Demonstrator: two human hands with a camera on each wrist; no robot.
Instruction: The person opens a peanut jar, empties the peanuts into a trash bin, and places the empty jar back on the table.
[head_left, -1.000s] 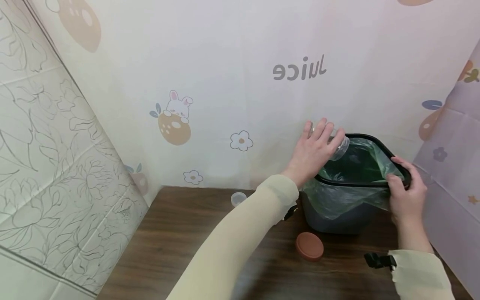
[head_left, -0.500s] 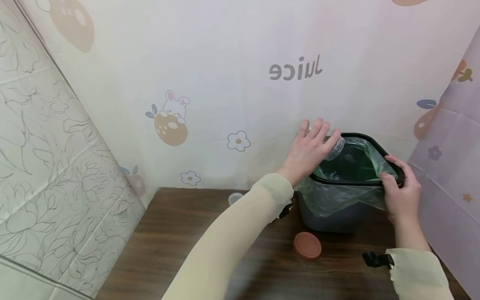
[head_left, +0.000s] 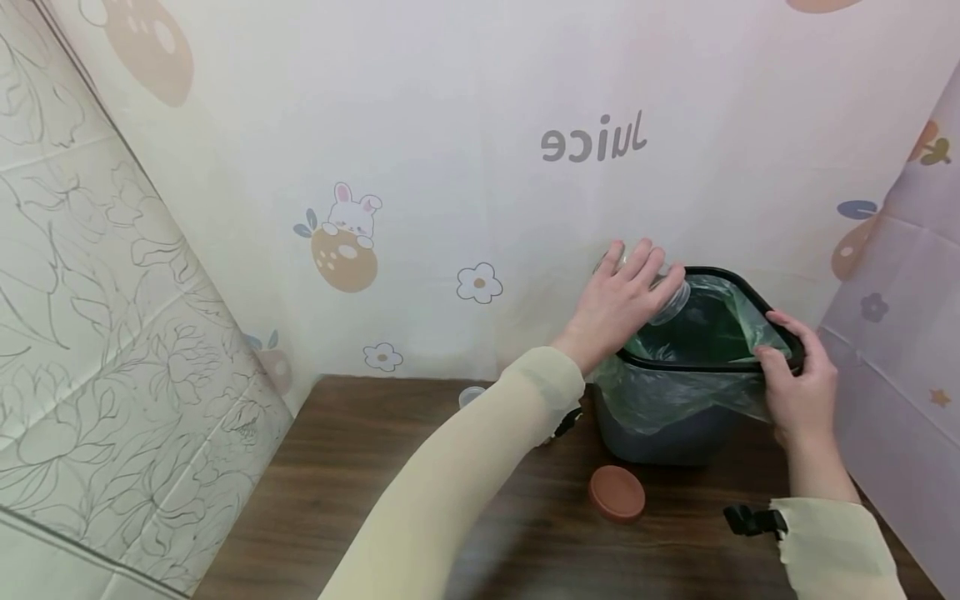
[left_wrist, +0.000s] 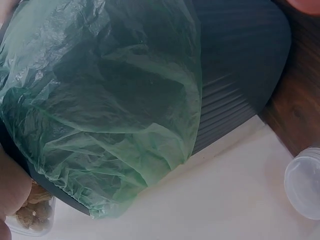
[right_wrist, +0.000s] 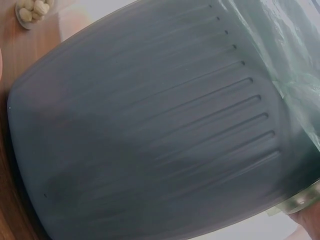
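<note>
My left hand (head_left: 618, 304) grips a clear plastic jar (head_left: 671, 304), tipped on its side with its mouth over the left rim of a dark grey waste bin (head_left: 660, 437). Brown lumps (left_wrist: 35, 212) that look like walnuts show through the jar's wall in the left wrist view. A thin green bin liner (head_left: 652, 396) is folded out over the bin's black rim. At the bin's right corner my right hand (head_left: 802, 383) holds the rim and liner, thumb inside and fingers outside. A round reddish-brown lid (head_left: 617, 493) lies on the wooden table in front of the bin.
Behind my left forearm stands a small clear round container (head_left: 471, 397). Pale nuts in a small dish (right_wrist: 34, 9) show at the right wrist view's top corner. The wooden table (head_left: 337, 467) meets a printed wall covering (head_left: 420, 250) at the back.
The bin and my right hand on its rim have shifted slightly left. My left hand still holds the jar tipped at the rim. The head view has swung a little.
</note>
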